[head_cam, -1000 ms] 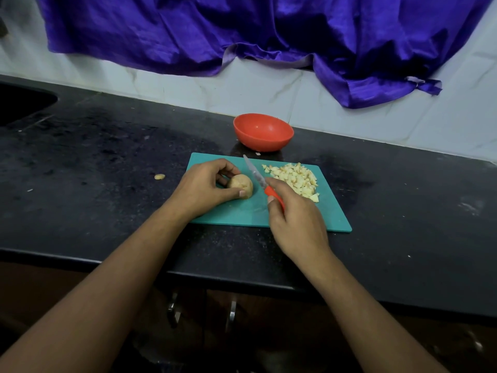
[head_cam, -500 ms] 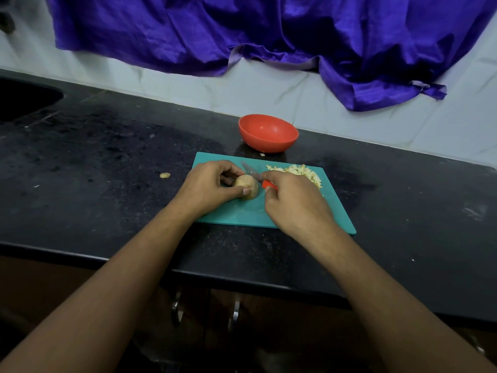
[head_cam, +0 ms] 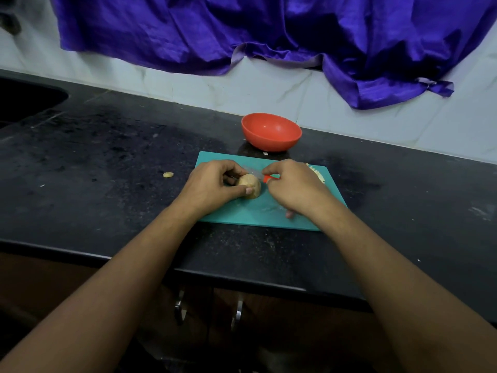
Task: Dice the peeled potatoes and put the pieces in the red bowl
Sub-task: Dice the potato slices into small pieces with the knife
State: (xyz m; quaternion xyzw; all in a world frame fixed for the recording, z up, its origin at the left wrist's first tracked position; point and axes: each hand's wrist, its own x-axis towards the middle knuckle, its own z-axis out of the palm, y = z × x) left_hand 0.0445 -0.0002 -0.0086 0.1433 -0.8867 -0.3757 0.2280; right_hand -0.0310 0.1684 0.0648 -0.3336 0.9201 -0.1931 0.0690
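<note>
Risky bit: the left hand (head_cam: 212, 185) is curled round the potato (head_cam: 251, 184) on the green board (head_cam: 263, 214), right up against the knife (head_cam: 266, 179) that the right hand (head_cam: 295, 187) grips. A round potato can roll, and then the blade slips into that hand. The red bowl (head_cam: 271, 131) sits just behind the board, and the diced pile (head_cam: 318, 175) isn't in it yet.

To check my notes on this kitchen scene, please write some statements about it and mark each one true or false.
1. The left hand holds the peeled tan potato on the teal plastic cutting board. True.
2. The round red bowl stands on the board. False: it stands on the black counter, behind the board.
3. The right hand grips a red-handled knife. True.
4. The pale diced pile lies in the bowl. False: it lies on the board, partly hidden by the right hand.
</note>
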